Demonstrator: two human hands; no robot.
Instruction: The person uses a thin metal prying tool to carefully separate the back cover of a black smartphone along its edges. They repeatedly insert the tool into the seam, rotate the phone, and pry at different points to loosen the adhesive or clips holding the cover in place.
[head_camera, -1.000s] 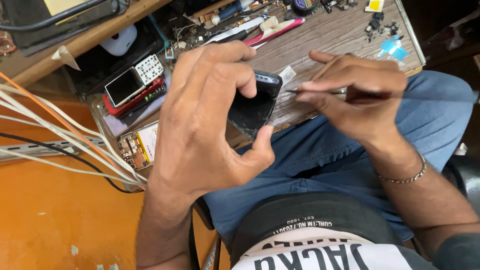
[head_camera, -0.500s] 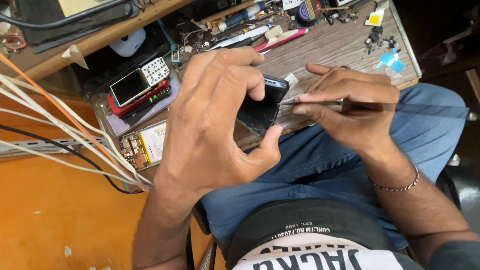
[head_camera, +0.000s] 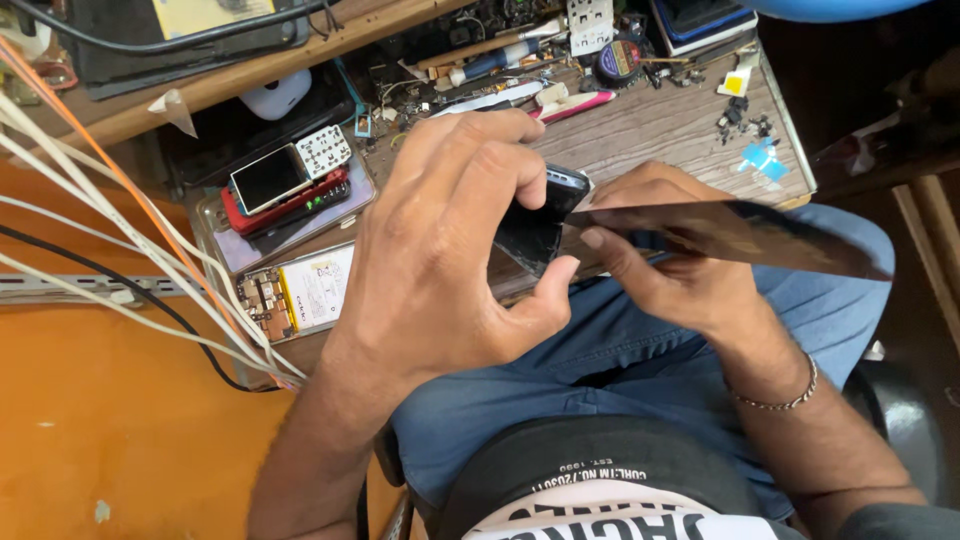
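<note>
My left hand grips a small black phone with a cracked dark face, held over the edge of the wooden workbench. My right hand holds a thin, flat, dark glossy sheet that stretches out to the right, its left end touching the phone. Most of the phone is hidden under my left fingers. A thin bracelet sits on my right wrist.
A stack of old keypad phones and an opened phone with battery lie at the left of the bench. Screwdrivers, a pink tool and small parts litter the back. White and orange cables cross the orange surface at left.
The thin tool in my right hand has given way to a broad dark sheet, turned flat toward the camera. Both hands stay at the phone, shifted slightly.
</note>
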